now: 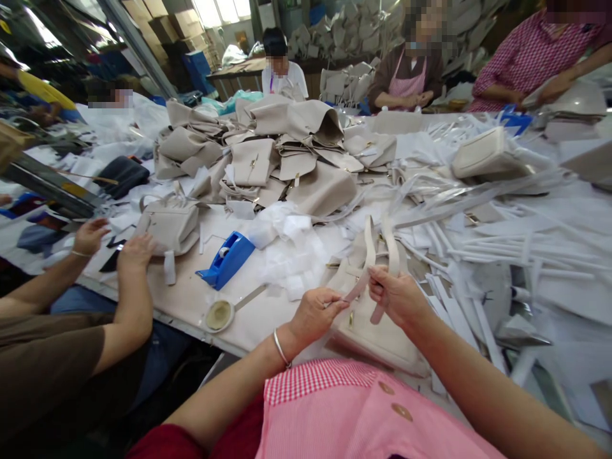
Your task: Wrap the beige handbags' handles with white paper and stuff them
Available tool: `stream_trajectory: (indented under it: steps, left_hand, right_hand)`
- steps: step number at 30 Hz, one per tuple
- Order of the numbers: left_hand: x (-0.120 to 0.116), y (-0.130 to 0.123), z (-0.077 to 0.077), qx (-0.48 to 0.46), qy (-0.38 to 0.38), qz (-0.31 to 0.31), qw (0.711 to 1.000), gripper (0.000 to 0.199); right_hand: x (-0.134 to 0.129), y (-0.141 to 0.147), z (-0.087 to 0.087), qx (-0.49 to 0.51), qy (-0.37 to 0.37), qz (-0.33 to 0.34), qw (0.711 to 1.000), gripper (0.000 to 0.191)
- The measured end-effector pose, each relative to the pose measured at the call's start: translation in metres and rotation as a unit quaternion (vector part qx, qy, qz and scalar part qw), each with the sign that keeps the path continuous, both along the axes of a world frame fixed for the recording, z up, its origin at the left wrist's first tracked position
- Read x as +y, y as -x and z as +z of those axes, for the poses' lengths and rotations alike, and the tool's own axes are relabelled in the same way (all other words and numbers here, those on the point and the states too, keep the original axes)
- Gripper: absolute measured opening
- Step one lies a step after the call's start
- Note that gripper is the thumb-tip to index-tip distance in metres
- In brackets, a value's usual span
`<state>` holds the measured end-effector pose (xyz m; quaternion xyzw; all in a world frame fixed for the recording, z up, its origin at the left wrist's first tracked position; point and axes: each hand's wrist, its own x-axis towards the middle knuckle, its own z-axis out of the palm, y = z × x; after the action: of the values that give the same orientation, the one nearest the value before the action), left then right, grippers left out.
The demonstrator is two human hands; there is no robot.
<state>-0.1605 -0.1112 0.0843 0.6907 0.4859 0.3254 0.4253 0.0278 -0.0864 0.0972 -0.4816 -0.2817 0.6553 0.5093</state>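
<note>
A beige handbag (382, 338) lies on the table right in front of me, with its metal fittings showing. Two pale strap lengths (370, 239) loop up from its top. My left hand (313, 319) is closed, pinching the strap between thumb and fingers at the bag's left side. Fingers curled, my right hand (396, 294) grips the straps just above the bag; a strap end (377, 313) pokes out below it. Part of the bag is hidden behind my hands and forearms.
A blue tape dispenser (228, 260) and a small round dish (220, 315) lie to the left. Beige bags (287, 153) are heaped across the middle. White strips (497, 252) cover the right side. A co-worker's hands (136, 248) are by another bag (169, 223); several people sit around.
</note>
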Motion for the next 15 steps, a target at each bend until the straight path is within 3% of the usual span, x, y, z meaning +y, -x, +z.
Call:
stream_trajectory:
  steps: [6, 11, 15]
  left_hand:
    - [0.001, -0.006, 0.003, -0.037, 0.056, -0.001, 0.998, 0.023]
    - [0.003, 0.003, 0.001, -0.088, 0.129, -0.002, 0.988, 0.029]
    - [0.003, 0.010, -0.001, -0.120, 0.159, -0.005, 0.980, 0.031]
  right_hand:
    - [-0.013, 0.014, 0.006, -0.206, -0.075, 0.087, 0.972, 0.034]
    - [-0.003, -0.012, 0.015, -0.069, -0.038, 0.055, 0.995, 0.046]
    - [0.011, -0.046, 0.029, -0.115, -0.064, 0.069, 0.989, 0.046]
